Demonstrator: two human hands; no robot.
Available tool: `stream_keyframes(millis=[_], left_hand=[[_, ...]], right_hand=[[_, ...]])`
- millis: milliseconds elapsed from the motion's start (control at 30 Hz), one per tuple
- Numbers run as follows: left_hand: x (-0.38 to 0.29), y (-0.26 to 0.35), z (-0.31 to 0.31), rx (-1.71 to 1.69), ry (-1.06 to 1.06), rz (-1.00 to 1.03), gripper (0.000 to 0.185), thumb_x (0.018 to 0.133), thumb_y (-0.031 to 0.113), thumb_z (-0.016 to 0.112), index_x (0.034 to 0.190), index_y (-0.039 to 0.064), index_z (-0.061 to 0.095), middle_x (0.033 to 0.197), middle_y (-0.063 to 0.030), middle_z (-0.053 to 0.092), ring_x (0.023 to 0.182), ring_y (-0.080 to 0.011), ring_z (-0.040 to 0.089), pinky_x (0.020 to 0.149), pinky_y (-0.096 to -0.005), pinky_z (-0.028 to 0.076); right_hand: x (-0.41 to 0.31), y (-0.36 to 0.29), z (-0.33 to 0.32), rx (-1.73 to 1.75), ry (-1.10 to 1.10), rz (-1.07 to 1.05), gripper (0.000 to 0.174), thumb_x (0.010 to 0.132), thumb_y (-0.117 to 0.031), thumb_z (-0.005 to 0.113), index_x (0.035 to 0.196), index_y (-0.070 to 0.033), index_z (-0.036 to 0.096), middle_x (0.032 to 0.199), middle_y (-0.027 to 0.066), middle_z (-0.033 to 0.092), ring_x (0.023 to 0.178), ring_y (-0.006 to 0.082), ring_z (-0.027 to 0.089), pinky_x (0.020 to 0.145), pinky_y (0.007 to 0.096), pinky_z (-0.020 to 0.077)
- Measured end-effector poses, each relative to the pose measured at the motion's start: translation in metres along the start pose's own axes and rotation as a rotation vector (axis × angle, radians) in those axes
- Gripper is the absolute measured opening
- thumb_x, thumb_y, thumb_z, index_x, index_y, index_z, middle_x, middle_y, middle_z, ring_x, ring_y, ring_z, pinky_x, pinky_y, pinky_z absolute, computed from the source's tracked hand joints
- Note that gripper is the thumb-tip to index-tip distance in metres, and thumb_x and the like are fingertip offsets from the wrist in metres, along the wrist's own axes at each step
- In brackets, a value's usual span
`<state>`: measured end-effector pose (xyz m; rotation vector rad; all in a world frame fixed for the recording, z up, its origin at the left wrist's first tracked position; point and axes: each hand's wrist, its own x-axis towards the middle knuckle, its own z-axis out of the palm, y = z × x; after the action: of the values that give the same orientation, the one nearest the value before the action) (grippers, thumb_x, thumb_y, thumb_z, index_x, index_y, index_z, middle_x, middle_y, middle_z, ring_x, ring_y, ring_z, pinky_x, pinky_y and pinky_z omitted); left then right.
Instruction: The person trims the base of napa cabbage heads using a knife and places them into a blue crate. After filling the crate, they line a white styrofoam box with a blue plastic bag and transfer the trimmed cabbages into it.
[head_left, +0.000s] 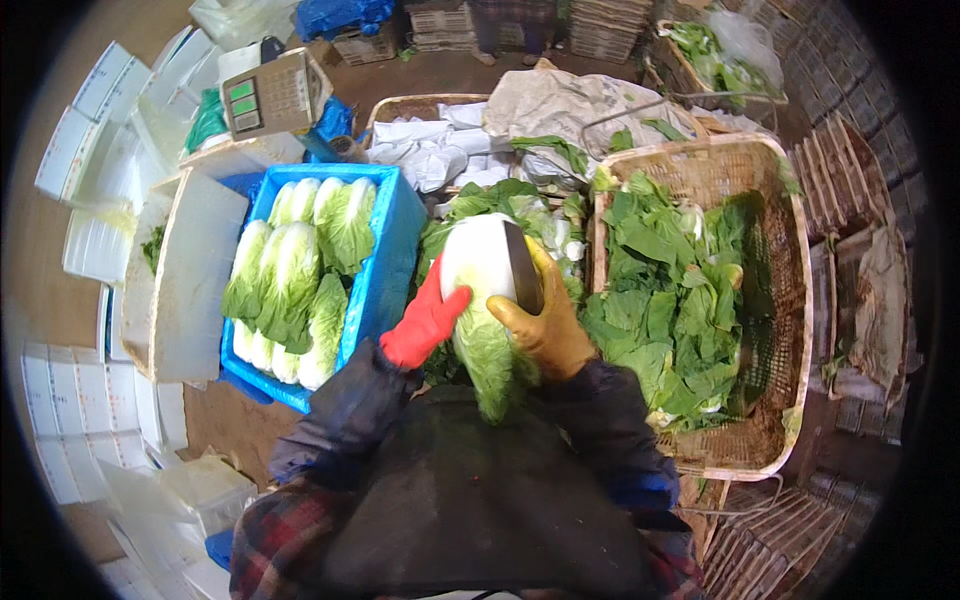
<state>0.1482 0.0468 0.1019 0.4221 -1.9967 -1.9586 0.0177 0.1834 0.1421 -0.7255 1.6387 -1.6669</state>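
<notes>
My left hand (427, 315), in a red rubber glove, grips the left side of a napa cabbage (478, 262), its white base pointing away from me and its leafy tip towards my apron. My right hand (551, 319), in a yellow glove, holds a broad knife (523, 268) whose dark blade lies along the cabbage's right side; the handle is hidden in the glove. Several trimmed napa cabbages (281, 270) lie in a blue-lined box (396, 225) to the left. Loose green leaves (675, 300) fill much of a large plastic basket (799, 300) on the right.
A digital scale (270, 94) stands behind the blue-lined box, beside an upright white foam box (199, 277). White wrapped bundles (427, 150) and a woven sack (570, 105) lie beyond my hands. Stacked crates (840, 172) stand at right. A person's legs (514, 30) show at the top.
</notes>
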Motion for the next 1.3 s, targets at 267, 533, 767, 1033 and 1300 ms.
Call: stream_keyframes(millis=[267,533,767,1033,1300], left_hand=[[-0.001,-0.072,-0.043,-1.049,0.056,-0.103,0.072,0.097,0.056,0.037,0.146,0.005,0.029,0.143,-0.0099,0.043,0.126,-0.0216,0.046,0.108,-0.0360,0.036],[0.014,-0.017,-0.038,-0.698,0.261,-0.210,0.066,0.098,0.054,0.037,0.140,0.003,0.040,0.132,-0.0090,0.052,0.117,-0.0174,0.051,0.100,-0.0322,0.041],[0.009,0.016,-0.064,0.218,0.161,0.023,0.039,0.096,0.020,0.052,0.130,0.002,0.051,0.121,-0.0110,0.060,0.112,-0.0199,0.055,0.096,-0.0312,0.042],[0.020,-0.013,-0.108,0.382,0.157,0.117,0.032,0.096,0.021,0.045,0.120,0.004,0.059,0.108,-0.0127,0.065,0.101,-0.0250,0.061,0.091,-0.0350,0.046],[-0.023,-0.126,-0.061,0.384,0.128,-0.154,0.039,0.099,0.024,0.045,0.133,0.004,0.048,0.126,-0.0123,0.057,0.110,-0.0218,0.056,0.095,-0.0347,0.044]], right_hand=[[0.013,-0.014,-0.057,-0.168,-0.147,0.155,0.060,0.084,-0.010,0.068,0.137,0.000,0.043,0.127,0.0122,0.055,0.114,0.0172,0.052,0.096,0.0293,0.0414],[0.015,0.061,0.010,0.193,-0.283,0.181,0.079,0.076,-0.021,0.077,0.141,-0.001,0.036,0.131,0.0086,0.049,0.119,0.0187,0.046,0.101,0.0323,0.0354],[-0.004,0.088,0.000,0.323,-0.244,0.242,0.041,0.077,-0.020,0.063,0.113,-0.002,0.058,0.097,0.0014,0.060,0.085,0.0134,0.057,0.076,0.0277,0.0468],[-0.034,0.111,0.001,0.452,-0.470,0.481,0.069,0.070,-0.026,0.075,0.129,-0.001,0.049,0.117,0.0059,0.060,0.104,0.0182,0.057,0.090,0.0334,0.0460],[-0.044,0.090,0.012,0.151,-0.581,0.207,0.070,0.069,-0.018,0.074,0.131,0.002,0.047,0.120,0.0091,0.060,0.105,0.0215,0.058,0.093,0.0349,0.0454]])
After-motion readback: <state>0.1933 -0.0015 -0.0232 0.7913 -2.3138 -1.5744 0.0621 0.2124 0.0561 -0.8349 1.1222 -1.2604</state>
